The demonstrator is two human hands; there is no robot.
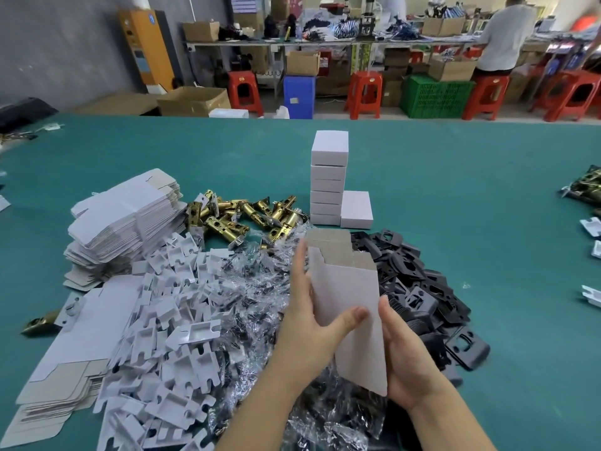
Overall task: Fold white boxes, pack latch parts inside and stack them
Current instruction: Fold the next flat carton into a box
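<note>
Table: the green table [455, 196] carries all your supplies in a half circle around you, so I think each kind is placed where one hand can reach it without standing up.
Flat blanks: the stack of unfolded blanks [126, 222] lies at your left, and a second lower pile [58, 392] is nearer to you on the same side; flat they take little room, and probably you take the top one each time.
White inserts: the heap of white plastic inserts [175, 320] is between the blanks and your hands.
Bags: the clear plastic bags [260, 288] with small parts lie directly under your hands.
Black plates: the black plates [419, 288] are heaped at your right, touching the bags.
Brass latches: the brass latches [247, 216] lie behind the bags, just beside the finished boxes.
Finished boxes: the tall column of closed boxes [328, 187] stands behind everything, with one single box [356, 209] touching its base on the right; far from you, so your arms will not knock it, I suppose.
Box in hand: the white box [348, 304] is held above the bags, its open end with the brown flaps pointing away from you. It seems not yet fully formed.
Left hand: your left hand [312, 317] grips the left edge, thumb across the white face.
Right hand: your right hand [409, 359] lies flat against the right edge, fingers straight, pressing towards the left to square the sleeve, it seems.
</note>
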